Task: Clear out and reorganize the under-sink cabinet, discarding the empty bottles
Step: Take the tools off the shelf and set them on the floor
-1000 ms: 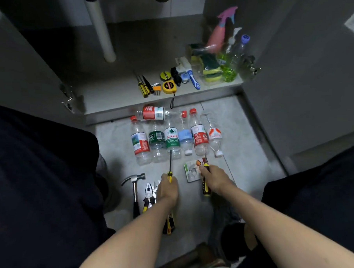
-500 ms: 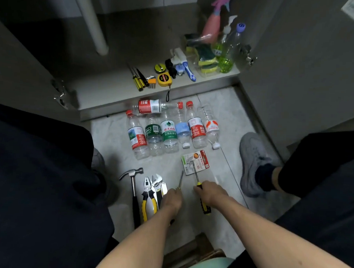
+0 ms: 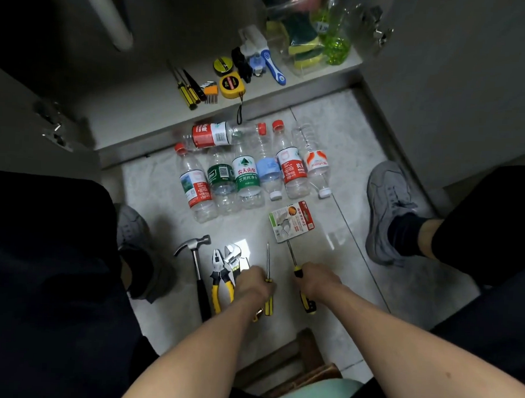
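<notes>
Clear plastic bottles (image 3: 244, 174) lie in a row ahead of your hands, labels red, green and blue, some capped red or white. Your left hand (image 3: 253, 281) grips one screwdriver (image 3: 268, 277), your right hand (image 3: 316, 279) another screwdriver (image 3: 294, 265), both covering the yellow handles. Spray bottles (image 3: 332, 27) far ahead are cut off and blurred.

Both hands drew their screwdrivers (image 3: 267, 277) back from the bottles (image 3: 247, 175).

home kitchen, under-sink cabinet (image 3: 259, 105), sponges (image 3: 304, 47)
</notes>
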A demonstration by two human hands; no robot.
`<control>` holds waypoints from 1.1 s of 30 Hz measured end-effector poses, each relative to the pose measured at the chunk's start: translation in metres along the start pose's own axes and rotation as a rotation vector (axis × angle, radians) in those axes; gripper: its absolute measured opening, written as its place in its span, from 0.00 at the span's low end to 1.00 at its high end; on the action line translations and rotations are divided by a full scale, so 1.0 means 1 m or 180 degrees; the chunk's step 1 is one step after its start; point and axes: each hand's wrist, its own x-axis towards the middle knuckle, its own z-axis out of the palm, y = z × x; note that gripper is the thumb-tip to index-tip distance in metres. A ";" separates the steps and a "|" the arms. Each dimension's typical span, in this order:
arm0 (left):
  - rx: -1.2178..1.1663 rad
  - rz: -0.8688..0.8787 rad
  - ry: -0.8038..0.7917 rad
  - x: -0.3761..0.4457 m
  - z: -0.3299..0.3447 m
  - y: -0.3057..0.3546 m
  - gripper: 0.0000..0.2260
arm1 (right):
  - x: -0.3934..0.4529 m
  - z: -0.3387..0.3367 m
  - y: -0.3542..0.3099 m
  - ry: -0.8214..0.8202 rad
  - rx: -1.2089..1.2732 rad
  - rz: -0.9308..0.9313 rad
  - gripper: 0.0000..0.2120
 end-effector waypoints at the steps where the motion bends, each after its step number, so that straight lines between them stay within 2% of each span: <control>1: -0.0010 -0.0025 0.0009 0.000 0.002 -0.002 0.12 | 0.001 0.003 0.000 -0.0035 0.0021 0.0013 0.17; 13: -0.0005 -0.0093 0.0236 0.002 0.004 -0.008 0.10 | 0.007 0.011 -0.006 -0.0012 0.0074 -0.0043 0.16; 19: -0.0096 -0.0089 0.0381 0.005 0.000 -0.001 0.13 | 0.007 0.005 -0.003 0.0437 -0.0156 -0.0214 0.10; 24: -0.0428 -0.0044 0.0373 0.009 -0.003 0.003 0.13 | 0.005 -0.005 -0.005 0.0791 -0.0181 -0.0366 0.12; 33: -0.0914 -0.0010 0.0281 0.016 -0.001 0.037 0.14 | 0.010 -0.030 0.013 0.1040 0.0357 0.0061 0.11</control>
